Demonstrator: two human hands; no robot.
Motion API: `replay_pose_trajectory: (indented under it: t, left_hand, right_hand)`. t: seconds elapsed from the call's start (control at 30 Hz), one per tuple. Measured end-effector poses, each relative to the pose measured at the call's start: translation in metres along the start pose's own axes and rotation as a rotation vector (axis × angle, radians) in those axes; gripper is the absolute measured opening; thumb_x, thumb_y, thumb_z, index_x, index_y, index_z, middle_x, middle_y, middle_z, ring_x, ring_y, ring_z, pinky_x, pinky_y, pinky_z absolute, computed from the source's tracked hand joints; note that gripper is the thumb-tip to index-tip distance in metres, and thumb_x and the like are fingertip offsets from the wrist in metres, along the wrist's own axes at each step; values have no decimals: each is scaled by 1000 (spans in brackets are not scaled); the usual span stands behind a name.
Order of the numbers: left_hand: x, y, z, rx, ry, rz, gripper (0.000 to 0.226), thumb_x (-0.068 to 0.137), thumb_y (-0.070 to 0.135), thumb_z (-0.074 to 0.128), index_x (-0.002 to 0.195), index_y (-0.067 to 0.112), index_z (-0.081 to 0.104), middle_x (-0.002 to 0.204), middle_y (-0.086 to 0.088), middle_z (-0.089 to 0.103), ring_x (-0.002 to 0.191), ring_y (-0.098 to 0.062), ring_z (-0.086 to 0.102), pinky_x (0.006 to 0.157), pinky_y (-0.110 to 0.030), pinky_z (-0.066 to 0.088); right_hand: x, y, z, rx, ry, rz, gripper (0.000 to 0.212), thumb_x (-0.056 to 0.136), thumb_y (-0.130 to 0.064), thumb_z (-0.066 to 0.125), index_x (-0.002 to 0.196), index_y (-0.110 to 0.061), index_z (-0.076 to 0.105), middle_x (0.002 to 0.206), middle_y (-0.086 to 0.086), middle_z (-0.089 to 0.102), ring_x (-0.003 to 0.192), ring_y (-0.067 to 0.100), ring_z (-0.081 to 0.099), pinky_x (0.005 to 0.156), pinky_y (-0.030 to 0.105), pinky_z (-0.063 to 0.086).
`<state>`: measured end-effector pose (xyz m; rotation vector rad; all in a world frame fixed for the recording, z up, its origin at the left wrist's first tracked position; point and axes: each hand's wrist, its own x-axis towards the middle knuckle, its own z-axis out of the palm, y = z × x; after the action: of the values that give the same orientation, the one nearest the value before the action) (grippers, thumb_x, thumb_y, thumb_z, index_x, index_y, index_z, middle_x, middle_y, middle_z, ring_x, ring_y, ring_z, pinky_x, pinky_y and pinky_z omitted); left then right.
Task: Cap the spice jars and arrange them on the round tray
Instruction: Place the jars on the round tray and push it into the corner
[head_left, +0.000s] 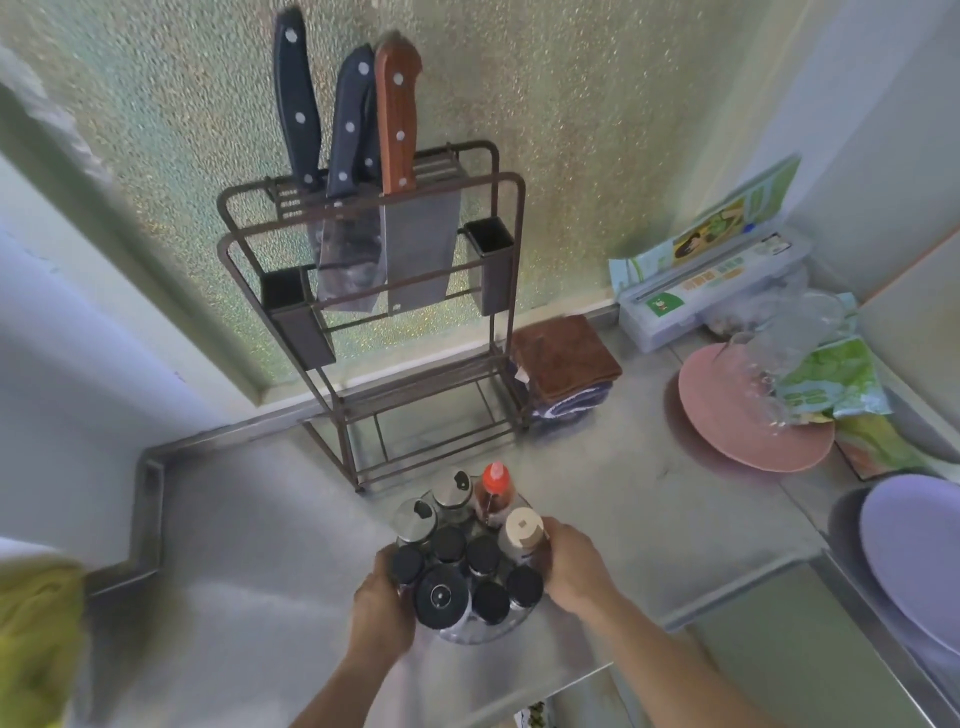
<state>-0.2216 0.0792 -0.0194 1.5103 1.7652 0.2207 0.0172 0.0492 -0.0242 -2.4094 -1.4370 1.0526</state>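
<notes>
A clear round tray (470, 635) sits on the steel counter, packed with capped jars. Several small black-lidded spice jars (483, 555) fill its near half, beside a larger black-lidded jar (441, 596). Two steel-topped shakers (415, 519) stand at the back left. A red-capped sauce bottle (494, 488) and a beige-lidded jar (523, 527) stand at the back right. My left hand (382, 605) grips the tray's left side. My right hand (574, 566) grips its right side, fingers against the beige-lidded jar.
A brown wire knife rack (374, 322) with three knives stands just behind the tray. Folded cloths (566, 364), a pink plate (748, 421) under plastic bags, a wrap box (711, 291) and a lilac plate (914, 551) lie to the right. A yellow cloth (36, 644) is at far left.
</notes>
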Motion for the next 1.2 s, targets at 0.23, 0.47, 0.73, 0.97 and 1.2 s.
replay_pose_trajectory:
  t: [0.23,0.47,0.73,0.97,1.2]
  left_hand:
    - [6,-11,1,-32,45,54,39,82,-4,63,117,12,59,94,-12,74,86,-37,68,69,-31,48]
    - [-5,-52,-33,-82,94,48,38,78,2,70,111,20,63,89,-3,73,83,-33,69,71,-37,57]
    - [9,-103,-122,-33,131,-23,41,85,9,65,122,24,60,104,-9,74,97,-36,69,83,-39,58]
    - [45,-142,-199,95,218,-60,34,87,10,61,119,18,63,106,-15,74,100,-40,68,80,-36,54]
    - [94,-157,-229,151,246,-62,22,91,17,59,112,12,63,109,-13,73,103,-36,68,70,-27,38]
  right_hand:
    - [-12,-6,11,-22,50,10,27,87,-34,63,109,-19,65,109,11,75,103,36,68,81,38,56]
    - [-38,-45,41,30,47,-3,26,84,-36,66,107,-23,65,104,6,75,98,32,69,80,38,56]
    - [-39,-136,89,30,33,-76,25,80,-35,66,102,-24,64,102,4,75,95,31,69,77,38,57]
    - [-20,-231,129,54,79,-148,17,84,-24,69,99,-15,66,102,10,75,97,37,69,71,31,49]
    - [24,-289,144,33,144,-224,14,93,-21,60,103,-13,66,103,13,75,99,39,68,70,32,46]
